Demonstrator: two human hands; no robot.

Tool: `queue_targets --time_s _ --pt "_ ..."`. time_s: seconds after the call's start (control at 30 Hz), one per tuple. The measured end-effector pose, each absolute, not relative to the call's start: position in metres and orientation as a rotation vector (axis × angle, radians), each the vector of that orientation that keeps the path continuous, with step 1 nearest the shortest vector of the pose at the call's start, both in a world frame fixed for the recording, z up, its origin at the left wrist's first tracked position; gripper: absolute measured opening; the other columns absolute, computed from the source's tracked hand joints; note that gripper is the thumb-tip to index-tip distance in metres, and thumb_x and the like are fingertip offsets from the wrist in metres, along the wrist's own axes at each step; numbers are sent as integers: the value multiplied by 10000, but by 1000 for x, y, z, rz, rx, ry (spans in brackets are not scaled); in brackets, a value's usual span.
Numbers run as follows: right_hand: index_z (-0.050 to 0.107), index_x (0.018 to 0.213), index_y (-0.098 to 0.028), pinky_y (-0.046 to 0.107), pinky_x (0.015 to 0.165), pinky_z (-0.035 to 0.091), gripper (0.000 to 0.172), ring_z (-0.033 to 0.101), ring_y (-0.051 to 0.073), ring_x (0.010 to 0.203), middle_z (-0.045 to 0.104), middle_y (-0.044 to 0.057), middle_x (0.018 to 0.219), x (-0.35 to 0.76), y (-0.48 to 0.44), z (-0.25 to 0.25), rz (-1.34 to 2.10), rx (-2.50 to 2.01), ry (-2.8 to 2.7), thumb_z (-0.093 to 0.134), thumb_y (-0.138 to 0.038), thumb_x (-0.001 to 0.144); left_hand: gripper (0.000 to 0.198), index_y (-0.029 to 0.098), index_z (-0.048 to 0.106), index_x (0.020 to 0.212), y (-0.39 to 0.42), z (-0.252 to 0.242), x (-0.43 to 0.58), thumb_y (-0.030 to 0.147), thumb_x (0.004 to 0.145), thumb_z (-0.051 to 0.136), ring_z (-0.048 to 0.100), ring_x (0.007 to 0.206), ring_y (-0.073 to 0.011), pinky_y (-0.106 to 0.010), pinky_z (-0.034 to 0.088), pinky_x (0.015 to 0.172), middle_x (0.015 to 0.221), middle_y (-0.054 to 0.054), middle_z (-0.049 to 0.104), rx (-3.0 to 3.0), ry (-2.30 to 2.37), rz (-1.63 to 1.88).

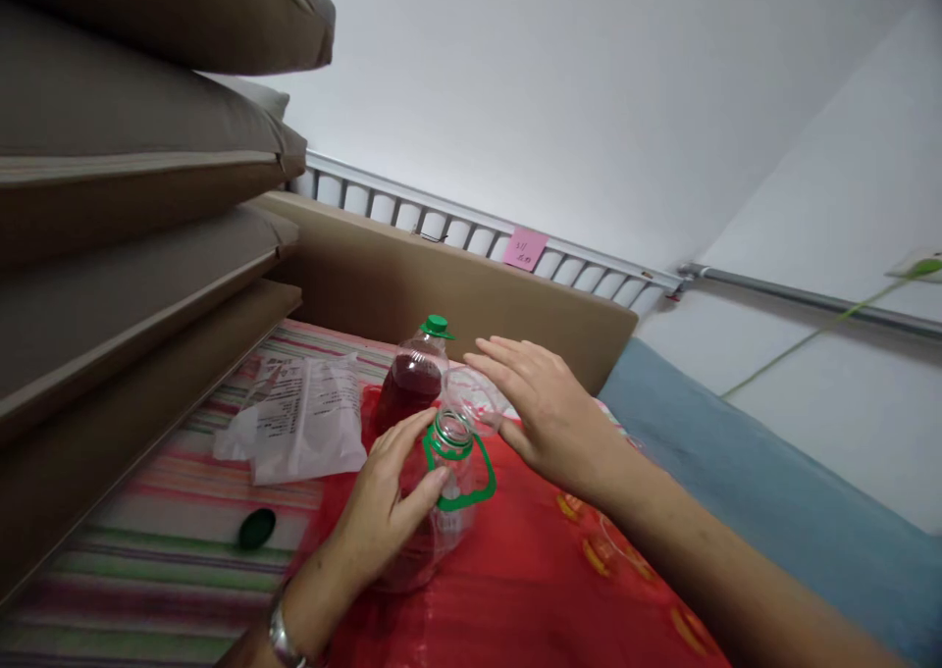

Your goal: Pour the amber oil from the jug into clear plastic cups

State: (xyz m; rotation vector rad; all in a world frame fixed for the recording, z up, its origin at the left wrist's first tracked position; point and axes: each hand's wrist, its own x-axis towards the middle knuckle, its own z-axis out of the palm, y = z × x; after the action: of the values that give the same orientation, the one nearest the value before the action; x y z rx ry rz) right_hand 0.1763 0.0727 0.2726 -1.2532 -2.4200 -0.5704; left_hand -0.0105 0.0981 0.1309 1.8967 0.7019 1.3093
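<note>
A clear plastic bottle [448,521] with a green neck ring and green handle stands uncapped on a red plastic sheet [515,590]. My left hand [393,496] rests against the bottle's neck and shoulder, thumb and fingers around its left side. Behind it is a second bottle [412,379] of dark red liquid, closed with a green cap [436,326]. Fingers stretched out, my right hand [541,408] is beside a clear, round plastic piece [472,398] just behind the open mouth; its thumb appears to touch that piece's edge.
A loose dark green cap [257,529] and a printed clear plastic bag [309,418] lie on the striped cloth [183,550] at the left. Folded cushions [132,138] rise at the far left. A brown board [442,281] stands behind, before a white radiator [383,207].
</note>
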Motion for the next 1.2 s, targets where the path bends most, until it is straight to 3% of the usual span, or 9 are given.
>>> queue_targets --time_s 0.17,0.3,0.43,0.63,0.8,0.9,1.0,1.07,1.2 --pt "522 1223 -234 476 966 482 612 631 280 1125 670 112 1203 219 119 231 190 -1424 -1585 751 -414 684 494 225 438 1383 97 131 -12 384 919 496 404 1359 -246 -439 283 1145 1464 -102 475 1881 717 1288" --pt "561 1079 -185 416 929 496 648 644 281 1086 697 135 1107 243 171 180 549 -1375 -1094 798 -465 544 482 253 456 1374 97 128 -12 397 915 498 406 1360 -250 -448 272 1154 1458 -85 486 1854 760 1295" --pt "600 1035 -186 408 968 459 614 594 292 1139 675 123 1138 241 206 135 525 -1408 -963 801 -432 509 472 310 453 1376 98 124 -10 403 916 502 399 1370 -237 -443 261 1167 1468 -43 481 1827 799 1303" --pt "567 1147 -178 406 1006 434 640 544 299 1203 605 126 1257 229 230 84 567 -1425 -906 748 -389 570 464 369 441 1379 98 123 -10 402 920 500 396 1380 -215 -410 301 1159 1472 11 486 1852 834 1295" --pt "576 1124 -184 407 975 462 596 586 299 1150 664 93 1166 227 227 69 611 -1452 -913 764 -322 576 463 406 427 1379 98 125 -9 384 922 501 415 1371 -181 -351 335 1143 1465 59 497 1894 848 1293" --pt "583 1130 -181 379 924 500 657 635 270 1079 703 70 1106 229 216 73 608 -1471 -923 808 -253 517 468 390 440 1375 97 124 -10 407 911 504 409 1377 -207 -383 336 1146 1465 55 498 1875 881 1294" --pt "584 1167 -184 361 980 468 726 585 247 1182 660 67 1245 237 190 77 541 -1478 -931 831 -236 487 503 358 484 1351 100 121 -12 481 865 534 428 1362 -274 -474 320 1151 1448 32 519 1840 963 1275" --pt "601 1154 -207 371 1011 447 657 570 239 1210 646 52 1278 246 157 73 482 -1483 -925 808 -262 532 536 352 502 1337 102 120 -13 529 834 543 441 1347 -310 -522 308 1150 1435 25 532 1828 1005 1256" --pt "637 1046 -205 430 1007 458 425 624 269 1128 695 93 1159 287 57 45 341 -1526 -812 688 -364 655 564 339 493 1347 102 121 -14 546 824 538 445 1340 -328 -552 283 1153 1434 10 533 1833 1023 1231"
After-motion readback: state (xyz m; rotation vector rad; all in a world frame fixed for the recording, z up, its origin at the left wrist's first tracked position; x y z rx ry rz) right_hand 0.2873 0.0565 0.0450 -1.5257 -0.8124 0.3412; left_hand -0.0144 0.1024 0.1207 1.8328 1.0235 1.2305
